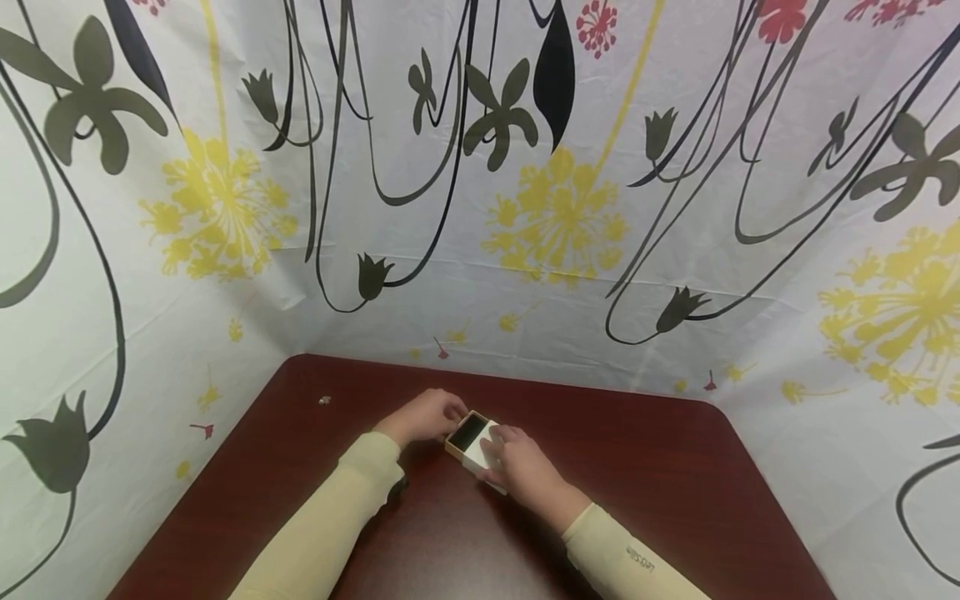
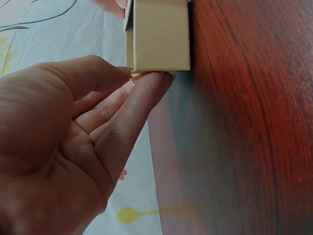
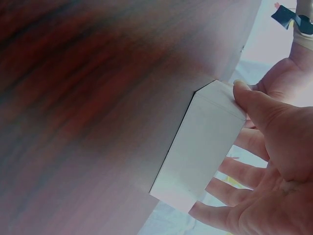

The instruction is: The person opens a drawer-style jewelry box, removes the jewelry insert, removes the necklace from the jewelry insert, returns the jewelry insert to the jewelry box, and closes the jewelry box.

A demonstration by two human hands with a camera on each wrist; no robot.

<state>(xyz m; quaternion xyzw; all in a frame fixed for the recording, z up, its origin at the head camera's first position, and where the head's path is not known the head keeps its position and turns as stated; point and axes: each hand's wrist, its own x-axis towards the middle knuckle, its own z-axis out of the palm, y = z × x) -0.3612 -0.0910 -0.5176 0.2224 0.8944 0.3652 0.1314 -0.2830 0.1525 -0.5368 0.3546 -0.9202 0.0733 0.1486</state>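
Observation:
A small slide-out box is partly open over the table, turned at an angle between my hands. Its white sleeve is on the right. From the sleeve's left end the tan tray sticks out, its inside dark. My left hand pinches the tray's outer end, thumb and fingertips at its edge in the left wrist view. The right hand grips the sleeve along its sides, with the thumb near one corner and the other fingers spread along an edge.
A tiny shiny object lies on the dark red wooden table, toward its far left corner. White cloth printed with flowers and stems hangs behind the table and on both sides. A dark band is round the left wrist.

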